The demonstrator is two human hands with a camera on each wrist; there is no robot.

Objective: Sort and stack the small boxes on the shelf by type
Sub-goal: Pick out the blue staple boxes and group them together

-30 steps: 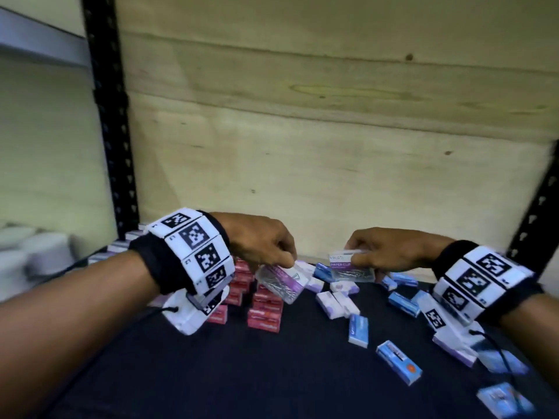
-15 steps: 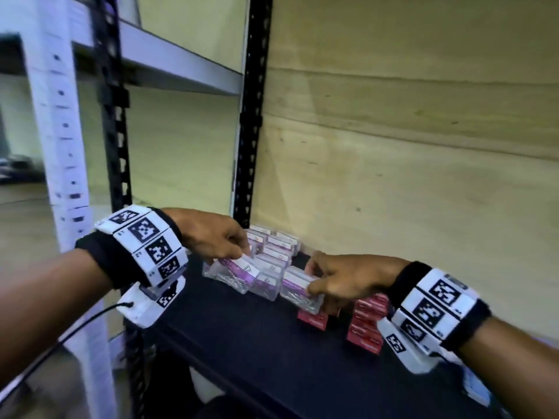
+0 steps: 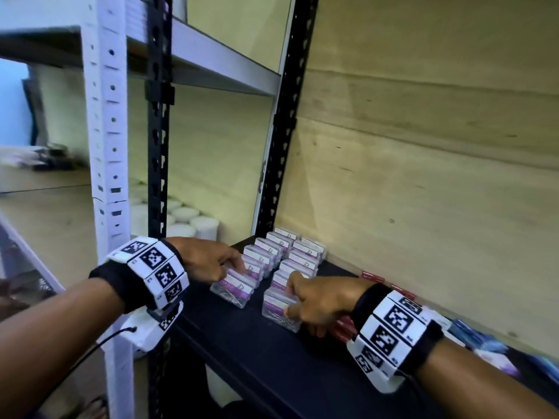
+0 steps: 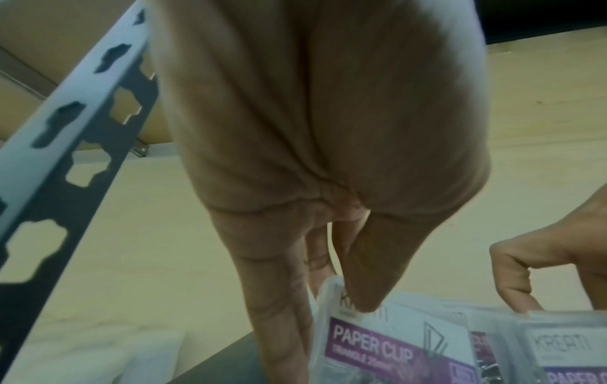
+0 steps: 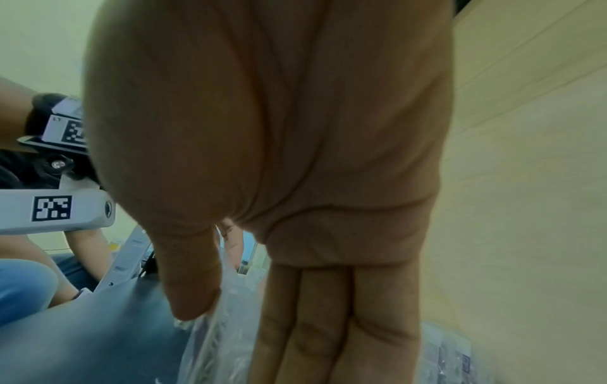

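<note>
Pale plywood back panel (image 3: 423, 164) stands behind the black shelf deck (image 3: 257, 352), framed by black slotted steel uprights (image 3: 157, 146). A white slotted upright (image 3: 106, 131) stands further left, with white cylindrical containers (image 3: 193, 222) on the neighbouring shelf.

On the deck, two rows of clear plastic paper-clip boxes with purple labels (image 3: 290, 252) run from the back corner towards the front. Red small boxes (image 3: 344, 328) sit just right of them, partly hidden; blue and purple small boxes (image 3: 478, 337) lie blurred at far right.

Left hand (image 3: 208, 261) pinches the front clear box of the left row (image 3: 234, 290), thumb on its label and fingers behind, box resting on the deck. Right hand (image 3: 320, 300) grasps the front clear box of the right row (image 3: 279, 309), thumb on one side, fingers on the other. Both wrists carry white marker-printed bands (image 3: 151, 270).
</note>
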